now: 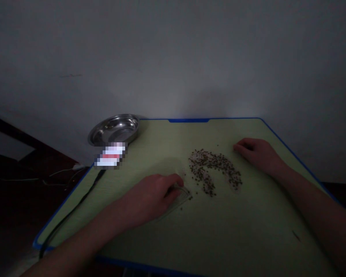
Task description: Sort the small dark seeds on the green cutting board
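Note:
My left hand [158,196] is closed on a clear flat plastic piece [180,198] with a pointed corner, held low over the table. Most of that piece is hidden under the hand, and its exact kind is unclear. Just right of its tip lies a pile of small dark and pale grains [206,165], spread in an arch open toward me. My right hand [256,154] rests on the table beyond the right side of the pile. Its fingers are curled, thumb and forefinger meeting, and no object shows in them.
A shiny metal bowl [115,130] stands at the table's back left corner. In front of it lies a lit phone [111,155], its screen blurred out, with a black cable [75,209] running off the left edge. The pale green table [233,238] has a blue rim against a wall.

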### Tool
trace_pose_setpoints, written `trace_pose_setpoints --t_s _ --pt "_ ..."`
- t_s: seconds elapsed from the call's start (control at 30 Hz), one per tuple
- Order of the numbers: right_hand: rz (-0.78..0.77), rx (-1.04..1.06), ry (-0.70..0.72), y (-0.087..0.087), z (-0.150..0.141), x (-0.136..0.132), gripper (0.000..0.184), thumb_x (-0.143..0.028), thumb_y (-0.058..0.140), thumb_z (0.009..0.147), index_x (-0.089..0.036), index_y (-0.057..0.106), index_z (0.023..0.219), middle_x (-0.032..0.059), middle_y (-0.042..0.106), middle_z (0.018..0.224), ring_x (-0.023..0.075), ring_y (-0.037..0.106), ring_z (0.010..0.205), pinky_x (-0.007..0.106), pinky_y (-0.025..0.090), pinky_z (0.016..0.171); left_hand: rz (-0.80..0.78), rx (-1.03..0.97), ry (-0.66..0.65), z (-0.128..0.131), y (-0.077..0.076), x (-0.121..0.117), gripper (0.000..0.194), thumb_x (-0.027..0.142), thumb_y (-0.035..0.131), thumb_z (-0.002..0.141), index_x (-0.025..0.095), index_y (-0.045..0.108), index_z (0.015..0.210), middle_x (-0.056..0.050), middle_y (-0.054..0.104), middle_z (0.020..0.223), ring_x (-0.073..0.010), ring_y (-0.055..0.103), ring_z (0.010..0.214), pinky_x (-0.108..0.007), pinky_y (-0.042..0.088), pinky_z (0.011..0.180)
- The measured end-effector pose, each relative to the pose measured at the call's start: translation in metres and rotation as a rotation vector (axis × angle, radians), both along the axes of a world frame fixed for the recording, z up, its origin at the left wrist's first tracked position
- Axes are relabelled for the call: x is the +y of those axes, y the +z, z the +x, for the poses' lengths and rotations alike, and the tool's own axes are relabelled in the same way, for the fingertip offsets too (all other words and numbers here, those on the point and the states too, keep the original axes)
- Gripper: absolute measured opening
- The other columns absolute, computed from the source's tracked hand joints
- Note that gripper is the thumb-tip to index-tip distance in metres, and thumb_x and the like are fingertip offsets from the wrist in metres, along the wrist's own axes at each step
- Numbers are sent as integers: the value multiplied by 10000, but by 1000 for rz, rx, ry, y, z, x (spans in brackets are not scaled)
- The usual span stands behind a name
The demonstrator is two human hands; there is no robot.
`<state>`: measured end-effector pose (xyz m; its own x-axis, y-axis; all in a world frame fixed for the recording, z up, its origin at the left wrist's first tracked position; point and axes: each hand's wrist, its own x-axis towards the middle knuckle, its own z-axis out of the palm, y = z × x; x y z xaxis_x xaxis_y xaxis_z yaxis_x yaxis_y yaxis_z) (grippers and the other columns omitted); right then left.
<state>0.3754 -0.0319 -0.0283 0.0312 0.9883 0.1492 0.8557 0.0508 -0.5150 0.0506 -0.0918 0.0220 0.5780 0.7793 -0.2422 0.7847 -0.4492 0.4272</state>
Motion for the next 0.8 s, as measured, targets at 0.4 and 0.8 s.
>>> trace_pose_setpoints --t_s 0.4,0.8 --pt "11 -2 -3 -4 2 1 281 -438 479 825 -237 626 695 33 678 675 238 622 658 341 425 593 -10 11 52 -8 0 2 284 342 394 907 218 633 997 -33 674 845 -157 592 725 -280 388 658" --pt "2 14 -8 -2 1 0 272 -435 484 818 -233 620 697 42 664 685 238 604 665 350 417 614 10 43 62 -4 4 9 273 327 414 895 203 625 1014 -40 679 848 -149 575 687 -275 371 619"
